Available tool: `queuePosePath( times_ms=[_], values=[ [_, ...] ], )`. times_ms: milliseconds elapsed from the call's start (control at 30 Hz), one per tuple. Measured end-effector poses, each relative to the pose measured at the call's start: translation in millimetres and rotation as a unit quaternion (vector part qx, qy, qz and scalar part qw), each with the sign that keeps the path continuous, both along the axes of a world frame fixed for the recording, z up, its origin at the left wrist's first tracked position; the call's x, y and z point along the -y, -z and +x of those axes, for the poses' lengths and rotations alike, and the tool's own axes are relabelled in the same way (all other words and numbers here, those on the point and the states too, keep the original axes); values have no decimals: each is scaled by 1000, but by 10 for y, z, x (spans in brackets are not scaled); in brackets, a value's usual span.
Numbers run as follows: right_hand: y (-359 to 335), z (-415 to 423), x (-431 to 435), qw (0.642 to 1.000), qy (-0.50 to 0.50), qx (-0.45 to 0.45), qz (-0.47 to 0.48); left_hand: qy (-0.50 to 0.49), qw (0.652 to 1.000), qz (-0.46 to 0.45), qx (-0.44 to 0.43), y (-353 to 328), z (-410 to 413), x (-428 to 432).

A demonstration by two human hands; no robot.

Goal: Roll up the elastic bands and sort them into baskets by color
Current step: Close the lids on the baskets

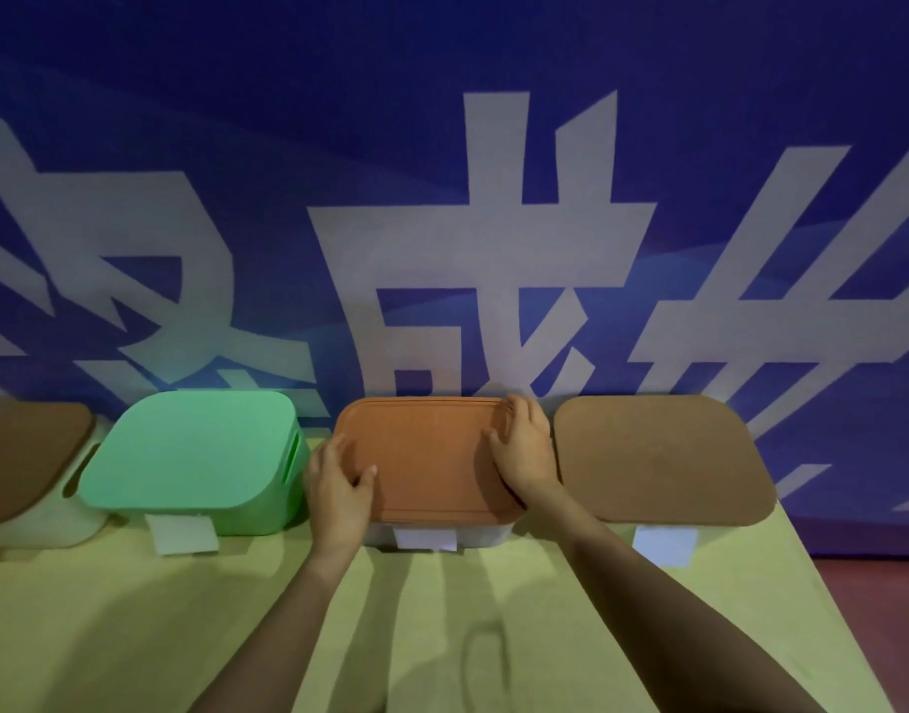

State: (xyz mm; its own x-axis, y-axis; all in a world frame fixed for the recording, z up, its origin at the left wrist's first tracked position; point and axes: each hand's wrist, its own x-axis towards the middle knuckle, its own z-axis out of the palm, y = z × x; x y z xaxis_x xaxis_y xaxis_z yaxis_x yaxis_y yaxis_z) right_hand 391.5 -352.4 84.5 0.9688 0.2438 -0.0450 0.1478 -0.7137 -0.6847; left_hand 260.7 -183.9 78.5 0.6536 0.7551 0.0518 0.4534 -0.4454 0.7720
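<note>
A faint loop (485, 656), perhaps a band, is dimly made out on the cloth (133, 635) between the forearms. The orange lid (431, 455) is gripped at both sides. The left hand (339, 488) is curled round its left edge and the right hand (527, 455) round its far right corner, with both thumbs laid on top. Its basket (488, 535) is mostly hidden, its contents unseen. The leftmost lid (25, 460) is cut off by the frame.

Lidded baskets (195, 450) wall off the banner (442, 146); tablecloth (133, 635) in front gives room
</note>
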Motion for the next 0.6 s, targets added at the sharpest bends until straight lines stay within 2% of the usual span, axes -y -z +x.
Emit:
queuePosePath(
  times_ms=[67, 133, 200, 367, 600],
  values=[
    [4, -45, 24, 998, 28, -54, 7, -65, 991, -117, 19, -8, -69, -35],
    [-34, -79, 49, 986, 72, -144, 48, -104, 965, -237, 48, -59, -139, -52],
    [-54, -135, 87, 983, 71, -157, 68, -100, 945, -304, 72, -95, -223, -51],
    [-44, -255, 124, 975, 97, -115, 165, -77, 919, -360, 138, -74, -353, -36],
    [-23, -327, 154, 961, 103, -119, 228, -46, 909, -384, 155, 54, -437, -41]
  ],
)
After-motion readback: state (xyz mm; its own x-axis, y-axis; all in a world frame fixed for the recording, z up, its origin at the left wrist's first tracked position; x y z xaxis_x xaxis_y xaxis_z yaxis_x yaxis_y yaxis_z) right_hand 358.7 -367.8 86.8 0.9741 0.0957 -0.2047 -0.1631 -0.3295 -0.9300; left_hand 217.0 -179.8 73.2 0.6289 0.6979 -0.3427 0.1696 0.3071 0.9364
